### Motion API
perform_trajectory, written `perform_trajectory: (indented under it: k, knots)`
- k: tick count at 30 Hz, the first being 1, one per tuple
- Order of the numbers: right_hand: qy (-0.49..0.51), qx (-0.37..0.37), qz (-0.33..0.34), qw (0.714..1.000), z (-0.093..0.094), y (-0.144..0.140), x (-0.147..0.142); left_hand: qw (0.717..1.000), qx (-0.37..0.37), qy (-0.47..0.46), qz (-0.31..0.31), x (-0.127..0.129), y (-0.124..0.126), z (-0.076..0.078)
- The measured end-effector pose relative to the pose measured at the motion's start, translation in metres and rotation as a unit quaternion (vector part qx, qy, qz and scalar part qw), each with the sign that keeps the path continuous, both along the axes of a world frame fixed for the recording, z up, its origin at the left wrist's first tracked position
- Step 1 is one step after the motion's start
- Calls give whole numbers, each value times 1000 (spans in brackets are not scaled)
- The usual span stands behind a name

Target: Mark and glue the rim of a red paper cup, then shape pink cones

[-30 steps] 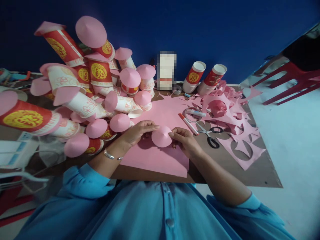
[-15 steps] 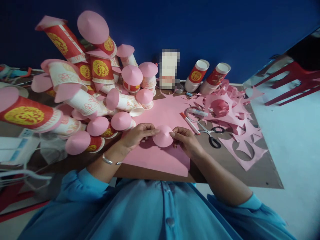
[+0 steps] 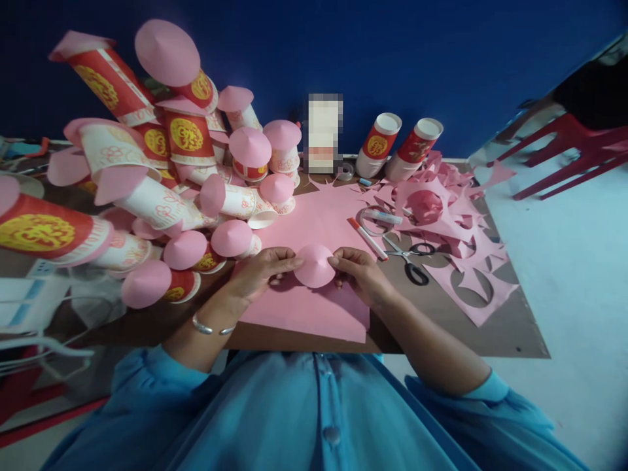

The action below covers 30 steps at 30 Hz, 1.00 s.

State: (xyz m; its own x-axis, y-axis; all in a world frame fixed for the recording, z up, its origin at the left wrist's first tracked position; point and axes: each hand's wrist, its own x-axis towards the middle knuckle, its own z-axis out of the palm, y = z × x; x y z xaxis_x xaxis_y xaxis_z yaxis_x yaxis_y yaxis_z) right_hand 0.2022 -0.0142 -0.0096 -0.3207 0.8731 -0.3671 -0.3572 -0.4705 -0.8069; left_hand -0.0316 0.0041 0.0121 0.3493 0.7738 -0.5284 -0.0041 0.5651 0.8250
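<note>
Head view, only one. Both hands over a pink paper sheet (image 3: 314, 307) at the near edge of the brown table (image 3: 510, 327).

Left hand (image 3: 262, 269): fingers narrow, tips pinched on the left rim of a small pink paper cone (image 3: 314, 265). Silver bracelet (image 3: 209, 326) on that wrist.

Right hand (image 3: 360, 275): fingers narrow too, tips pinched on the cone's right rim. Thumb side hidden behind the cone, can't tell how it sits.

Cone is between the two hands, apex toward the camera, held just above the sheet, centre of the table, near side. Can't tell if its lower edge touches the sheet.

Right of the hands, on the table: red-and-white marker (image 3: 367, 239) lying diagonal, then scissors (image 3: 409, 258) with black handles just beside it. A glue stick (image 3: 383, 216) lies across a tape ring further back. Pile of pink paper offcuts (image 3: 456, 222) with round holes cut out, far right.

Far edge, against the blue wall (image 3: 441, 59): two red paper cups (image 3: 397, 147) tilted, mouths up.

Left half: big heap of capped cups (image 3: 186, 176), red and white, each with a pink cone on the end, stacked up and spilling toward the hands. Nearest one is just beside the left hand.

Far right: red plastic chair (image 3: 579, 150) on the pale floor, well apart from the table.
</note>
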Motion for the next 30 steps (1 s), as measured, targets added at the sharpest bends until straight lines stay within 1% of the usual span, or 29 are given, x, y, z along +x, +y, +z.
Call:
perform_trajectory:
  k: [7, 11, 15, 18, 22, 25, 27, 30]
  knots:
    - [18, 0, 5, 1000, -1, 0, -1, 999, -10, -35, 15, 1, -1, -8]
    - [19, -8, 8, 1000, -3, -1, 0, 999, -21, -46, 17, 1, -2, -9]
    - [-10, -9, 4, 1000, -4, 0, 2, 999, -19, -41, 20, 1, -2, -6]
    - [-47, 10, 3, 999, 3, 4, 4, 999, -16, -32, 14, 2, -2, -5]
    - [-86, 37, 35, 995, 21, 15, 5, 1000, -5, -21, 5, 3, -1, -5]
    - [-107, 26, 69, 991, 29, 24, 5, 1000, -1, -25, -2, 4, -2, -5]
    - [-115, 9, 90, 989, 28, 29, 4, 1000, 0, -29, 0, 4, -3, -4]
    - [-102, -3, 99, 990, 19, 31, 4, 999, 2, -34, 3, 4, -3, -4]
